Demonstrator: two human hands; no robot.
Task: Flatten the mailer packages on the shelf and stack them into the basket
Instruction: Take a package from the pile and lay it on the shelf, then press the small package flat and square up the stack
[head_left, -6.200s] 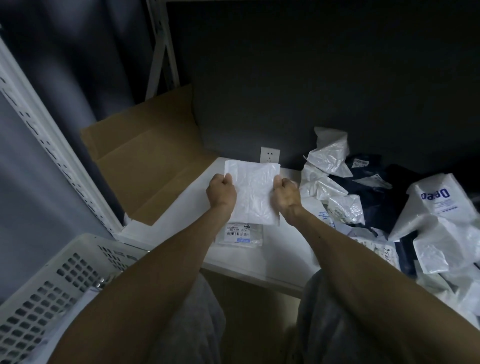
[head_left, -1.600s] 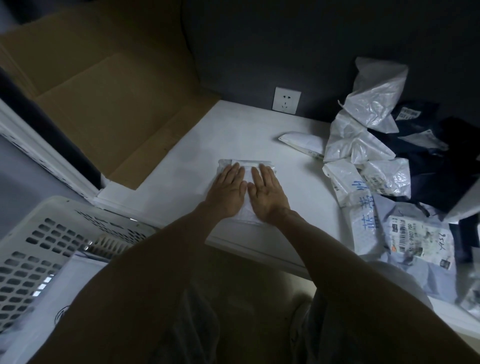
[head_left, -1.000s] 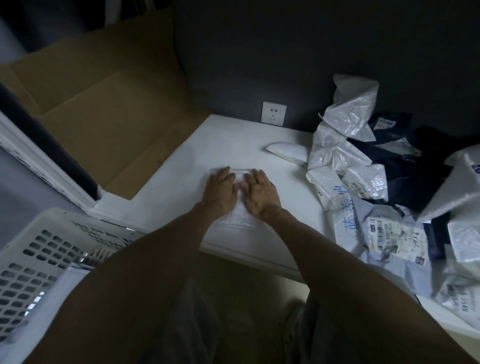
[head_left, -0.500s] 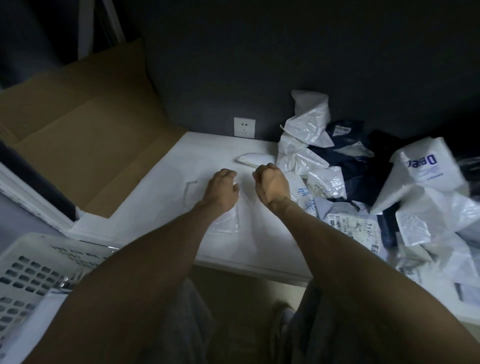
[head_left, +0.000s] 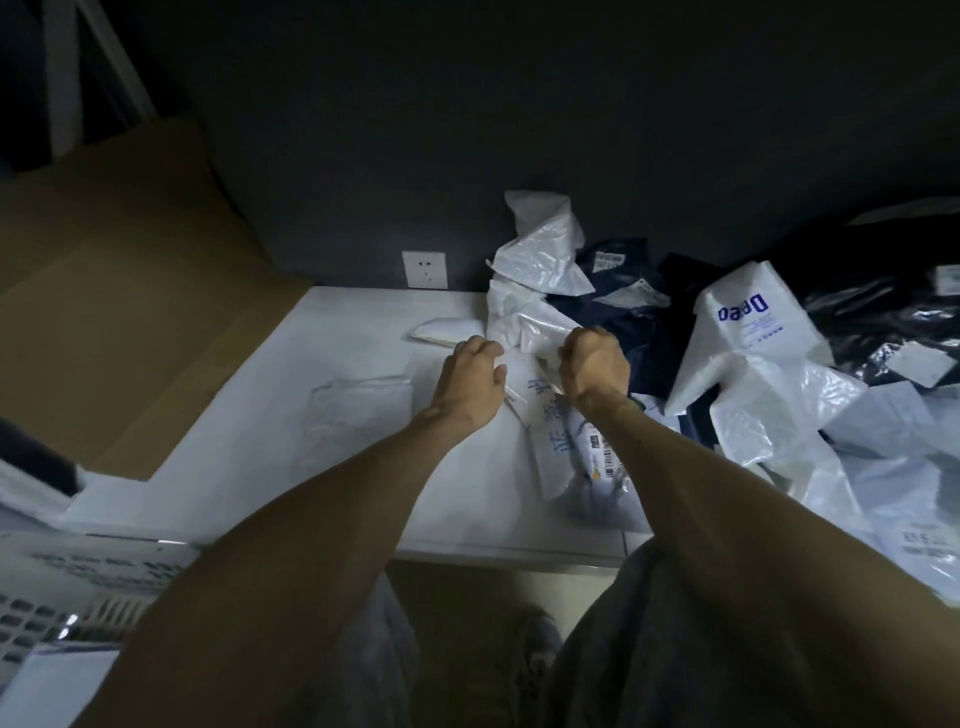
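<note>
Looking down at a white shelf (head_left: 291, 467) against a dark wall (head_left: 571, 130), dim light. Socket (head_left: 424, 269) on the wall at shelf level, beyond the left hand (head_left: 470, 387). Brown cardboard (head_left: 104, 322) covers the shelf's left end, well left of both hands. White perforated basket (head_left: 47, 608) sits below the shelf edge, left of the left forearm, with something flat and pale in it. Pile (head_left: 753, 374) of white and dark-blue mailers is heaped right of the right hand (head_left: 592, 366) and runs to the frame edge. Flat mailer (head_left: 358, 410) lies smoothed on the shelf just left of the left hand, not touched. Small mailer (head_left: 447, 332) lies flat just beyond the left fingers (head_left: 485, 353). Those fingers are loosely curled, tips down at the near edge of the crumpled mailer (head_left: 540, 244); contact or grip can't be told. Right hand is a closed fist at the same mailer's lower folds, fingers curled on its plastic. That mailer stands bunched up against the wall, beyond both hands. Lettered mailer (head_left: 550, 436) with blue writing lies flat between the two wrists, partly under the right one.
</note>
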